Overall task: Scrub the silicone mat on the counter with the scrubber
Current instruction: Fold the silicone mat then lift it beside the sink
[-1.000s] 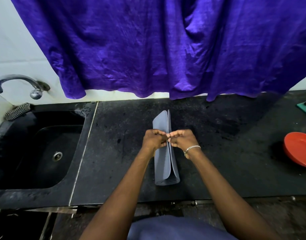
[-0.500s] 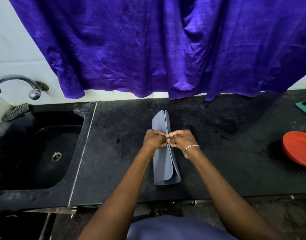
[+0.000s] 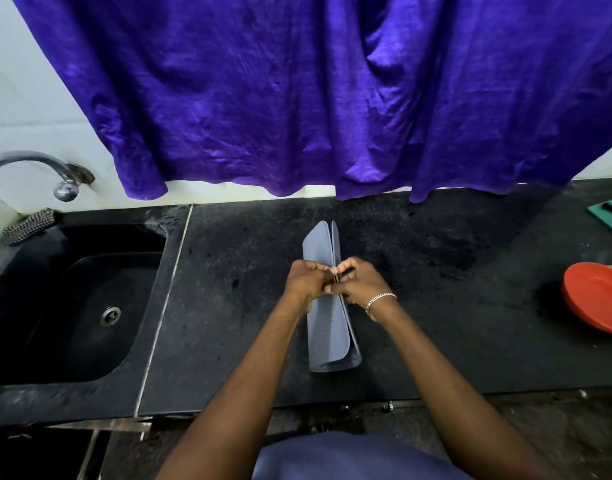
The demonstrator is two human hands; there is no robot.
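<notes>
The grey silicone mat (image 3: pixel 327 336) stood folded on edge near the middle of the black counter (image 3: pixel 436 323), its fold resting on the stone and its two free edges pointing up, the long axis running away from the person. Both hands met over its top edges about midway along. The left hand (image 3: pixel 306 280) was curled with its fingertips pinching the left flap, and the right hand (image 3: pixel 358 282), a silver bracelet (image 3: pixel 380 299) at its wrist, was closed with its fingers on the right flap; the fingertips of the two hands touched. A metal scrubber (image 3: pixel 29 225) lay well apart, on the back left corner of the black sink (image 3: pixel 152 271), below the tap (image 3: pixel 34 171). A red bowl (image 3: pixel 597 296) sat at the counter's right edge, and a purple cloth (image 3: pixel 297 91) hung behind.
</notes>
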